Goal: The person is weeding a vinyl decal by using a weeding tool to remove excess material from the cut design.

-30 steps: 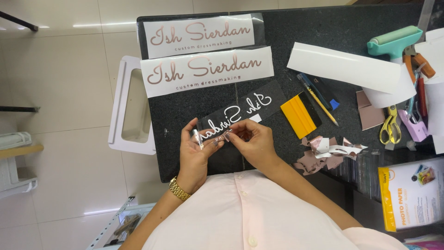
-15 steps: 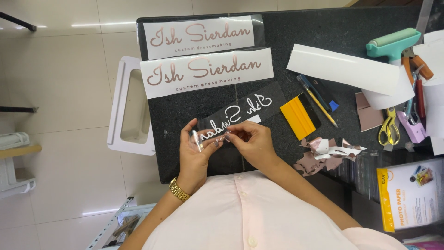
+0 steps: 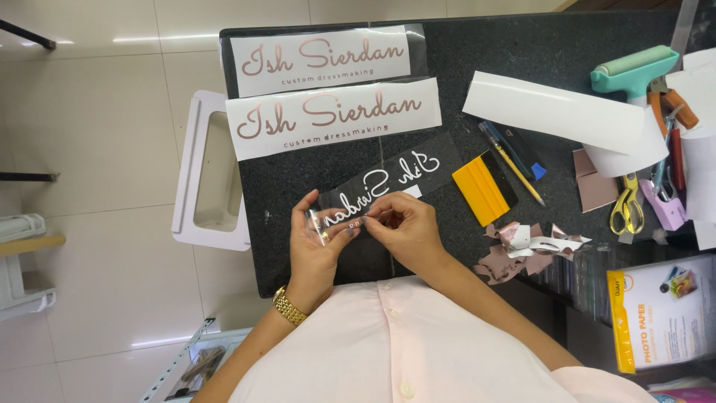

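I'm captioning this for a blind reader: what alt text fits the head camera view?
Two hands, left hand and right hand, hold a clear lettered strip over a black table. Two white lettered strips lie beyond, with a yellow squeegee, scissors and a mint roller to the right.

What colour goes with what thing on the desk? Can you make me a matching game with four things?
Things:
1. squeegee
2. roller
3. scissors
4. vinyl scraps

Colours:
A. mint green
B. rose gold
C. orange-yellow with a black edge
D. yellow handles

Right pairs: 1-C, 2-A, 3-D, 4-B.

The left hand and the right hand hold the clear lettered strip above the black table.
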